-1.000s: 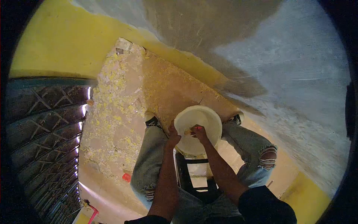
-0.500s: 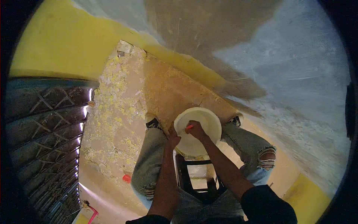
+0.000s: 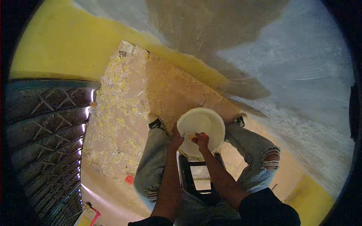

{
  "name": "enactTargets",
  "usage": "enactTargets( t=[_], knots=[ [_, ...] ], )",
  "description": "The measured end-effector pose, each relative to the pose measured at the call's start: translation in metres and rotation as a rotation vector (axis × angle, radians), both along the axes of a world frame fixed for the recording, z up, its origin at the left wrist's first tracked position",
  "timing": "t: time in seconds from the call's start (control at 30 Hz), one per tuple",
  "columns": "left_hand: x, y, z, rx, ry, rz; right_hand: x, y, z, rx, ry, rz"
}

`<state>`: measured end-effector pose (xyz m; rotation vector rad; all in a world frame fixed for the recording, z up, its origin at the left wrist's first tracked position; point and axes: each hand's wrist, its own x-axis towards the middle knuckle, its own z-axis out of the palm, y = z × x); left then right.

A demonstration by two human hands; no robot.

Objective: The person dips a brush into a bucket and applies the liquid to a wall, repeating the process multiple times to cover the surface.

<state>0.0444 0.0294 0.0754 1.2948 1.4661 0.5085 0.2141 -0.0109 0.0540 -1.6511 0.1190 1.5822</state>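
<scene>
A round off-white bucket (image 3: 215, 119) stands between my knees, with pale material coating its inside. At its left rim, my left hand (image 3: 176, 139) is closed on the edge. My right hand (image 3: 202, 140) is over the bucket's opening, wrapped round a small red-handled tool (image 3: 204, 135). The tool's yellowish-brown end points left, toward my left hand; its exact kind is too small to make out. Under and in front of the bucket is a dark-framed stool or step (image 3: 196, 164).
Yellow paint flakes (image 3: 118, 120) litter the floor on the left, near a red round object (image 3: 129, 179). A wall (image 3: 294, 56) with grey, brown and yellow patches rises ahead and right. Dark slatted roofing or shutters (image 3: 45, 124) line the left side.
My right hand has drawn back toward me inside the bucket's opening, turning the red-handled tool so its end points left. My left hand stays at the rim.
</scene>
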Motion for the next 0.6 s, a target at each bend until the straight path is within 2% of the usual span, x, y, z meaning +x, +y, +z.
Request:
enactTargets(
  t=[0.03, 0.1, 0.13, 0.2, 0.33, 0.4, 0.43, 0.5, 0.53, 0.6],
  knots=[
    [0.001, 0.003, 0.005, 0.003, -0.002, 0.000, 0.003, -0.001, 0.000, 0.003, -0.002, 0.000],
    [0.003, 0.006, 0.014, -0.353, 0.097, 0.011, 0.009, -0.005, -0.009, 0.215, 0.157, -0.008],
    [0.003, 0.007, 0.018, -0.352, 0.097, 0.008, 0.011, -0.005, -0.015, 0.216, 0.156, -0.011],
    [-0.001, 0.004, 0.015, -0.172, 0.000, -0.021, 0.011, 0.011, -0.014, 0.185, 0.002, 0.351],
    [-0.002, -0.003, 0.006, -0.137, -0.040, 0.002, 0.002, 0.033, 0.004, 0.341, 0.085, 0.422],
    [-0.005, -0.013, -0.026, 0.075, -0.057, -0.009, -0.001, 0.058, 0.047, 0.765, -0.692, 1.162],
    [-0.002, -0.014, -0.033, 0.083, -0.060, -0.011, -0.005, 0.061, 0.044, 0.769, -0.701, 1.159],
    [0.002, -0.011, -0.032, 0.061, -0.307, 0.111, -0.009, 0.062, 0.031, 0.746, -0.729, 1.405],
    [0.002, -0.011, -0.026, 0.065, -0.307, 0.106, -0.006, 0.062, 0.030, 0.748, -0.733, 1.400],
    [0.003, -0.007, 0.001, 0.001, -0.017, 0.040, 0.005, 0.063, 0.034, 0.603, -0.658, 1.166]
  ],
)
